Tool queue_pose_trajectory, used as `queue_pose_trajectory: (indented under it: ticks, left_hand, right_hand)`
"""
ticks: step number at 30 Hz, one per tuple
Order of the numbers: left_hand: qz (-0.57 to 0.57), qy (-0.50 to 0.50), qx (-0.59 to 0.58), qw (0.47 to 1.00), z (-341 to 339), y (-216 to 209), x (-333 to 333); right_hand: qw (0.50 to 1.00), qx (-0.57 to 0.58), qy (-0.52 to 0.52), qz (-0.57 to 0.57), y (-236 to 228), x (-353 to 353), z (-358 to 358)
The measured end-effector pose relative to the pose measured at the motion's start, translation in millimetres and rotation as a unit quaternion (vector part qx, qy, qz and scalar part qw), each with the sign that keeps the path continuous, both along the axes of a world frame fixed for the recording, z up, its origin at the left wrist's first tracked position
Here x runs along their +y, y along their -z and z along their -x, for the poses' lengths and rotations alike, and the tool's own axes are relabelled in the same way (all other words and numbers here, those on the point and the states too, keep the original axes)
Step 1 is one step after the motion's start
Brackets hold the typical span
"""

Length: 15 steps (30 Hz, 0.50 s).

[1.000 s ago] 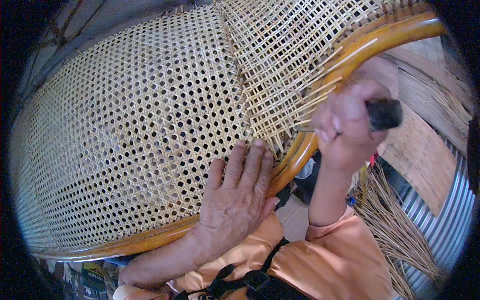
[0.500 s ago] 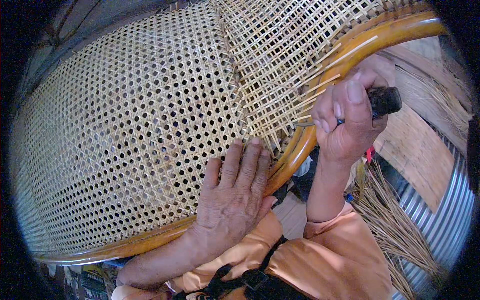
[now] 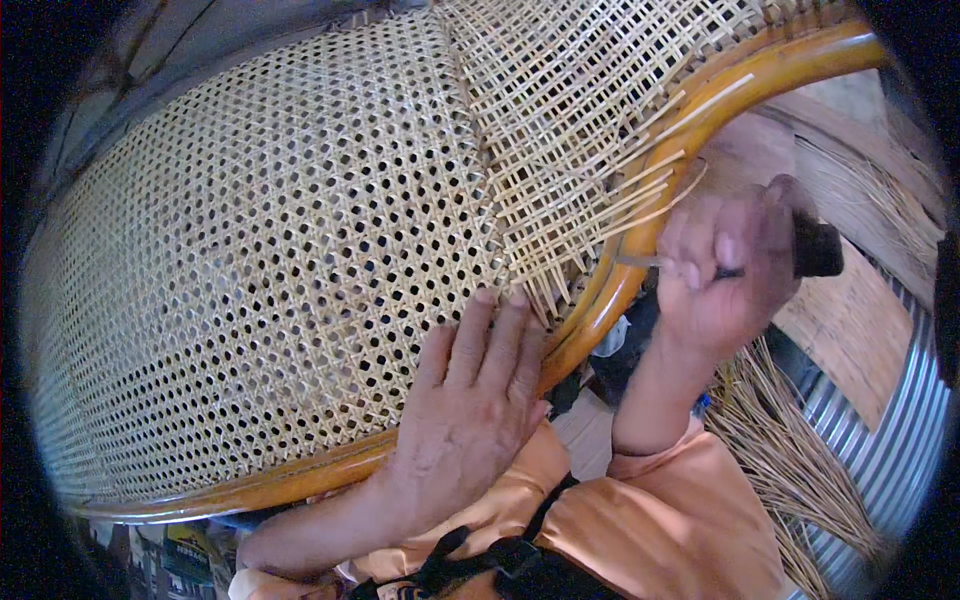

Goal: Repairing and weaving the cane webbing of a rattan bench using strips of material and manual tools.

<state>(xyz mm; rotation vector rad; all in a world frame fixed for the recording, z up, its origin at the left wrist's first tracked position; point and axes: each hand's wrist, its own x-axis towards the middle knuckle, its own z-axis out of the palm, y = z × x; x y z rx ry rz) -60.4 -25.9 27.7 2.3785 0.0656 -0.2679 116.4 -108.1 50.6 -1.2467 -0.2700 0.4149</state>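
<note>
A woven cane panel (image 3: 270, 270) with a hexagonal open pattern fills the view, set in a curved orange-brown rattan frame (image 3: 640, 250). My left hand (image 3: 470, 420) lies flat on the weave at the frame's lower edge, fingers together. My right hand (image 3: 725, 265) is closed around a black-handled tool (image 3: 818, 248) just right of the frame and pinches a thin cane strand (image 3: 640, 261). Loose cane ends (image 3: 640, 190) stick out over the frame beside it.
A bundle of loose cane strips (image 3: 790, 450) lies at the lower right beside a corrugated metal sheet (image 3: 890, 440). Wooden boards (image 3: 860, 320) are behind my right hand. My orange clothing (image 3: 650, 530) with a black strap is at the bottom.
My right hand has dropped slightly and turned, the tool handle now pointing right. My left hand has stayed flat on the weave.
</note>
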Motion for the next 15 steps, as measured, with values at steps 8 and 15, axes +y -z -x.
queue_pose_trajectory:
  ticks: [8,15]
  left_hand:
    - [-0.046,0.024,-0.010,0.999,26.2,4.1,1.6]
    - [-0.003,0.017,0.023,1.000,22.4,-0.9,5.6]
  right_hand:
    - [0.999,0.044,0.003,0.030,9.1,20.4,27.0]
    - [0.996,-0.018,-0.017,0.089,12.2,27.4,37.7]
